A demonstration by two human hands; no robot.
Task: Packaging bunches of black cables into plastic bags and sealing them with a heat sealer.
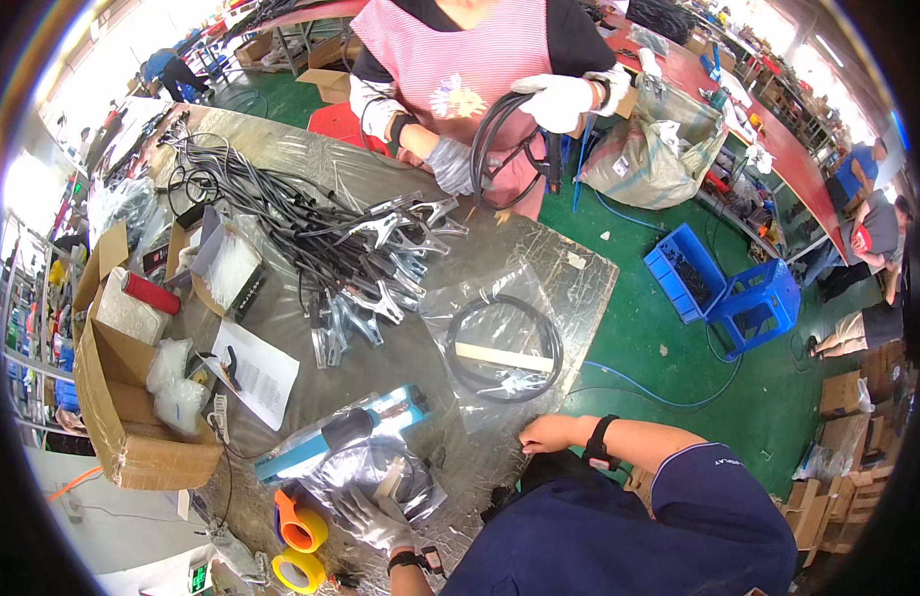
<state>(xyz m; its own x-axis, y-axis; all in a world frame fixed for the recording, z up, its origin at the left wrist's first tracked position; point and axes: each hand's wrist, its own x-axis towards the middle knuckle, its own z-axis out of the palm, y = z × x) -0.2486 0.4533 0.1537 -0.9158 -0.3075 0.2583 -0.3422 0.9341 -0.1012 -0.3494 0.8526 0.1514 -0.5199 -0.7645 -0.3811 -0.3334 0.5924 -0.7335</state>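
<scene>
My left hand [378, 521], in a pale glove, lies with its fingers stretched out on a clear plastic bag [416, 497] holding a coiled dark cable. That bag lies against a long blue heat sealer [311, 449]. At the table's near edge is my bare right hand [547, 435], its fingers curled in, with nothing visible in them. Beyond it, a second clear bag [440, 316] lies flat, with a coiled black cable [468, 381], a pale strip and metal clamps inside. Across the table, a person's gloved hands [559, 102] hold a loop of black cable [485, 139].
A heap of black cables [271, 204] with metal clamps [385, 303] covers the table's far left. An open cardboard box [167, 462], a white paper sheet [266, 382] and tape rolls [299, 572] lie at left. Blue crates [683, 268] stand on the green floor at right.
</scene>
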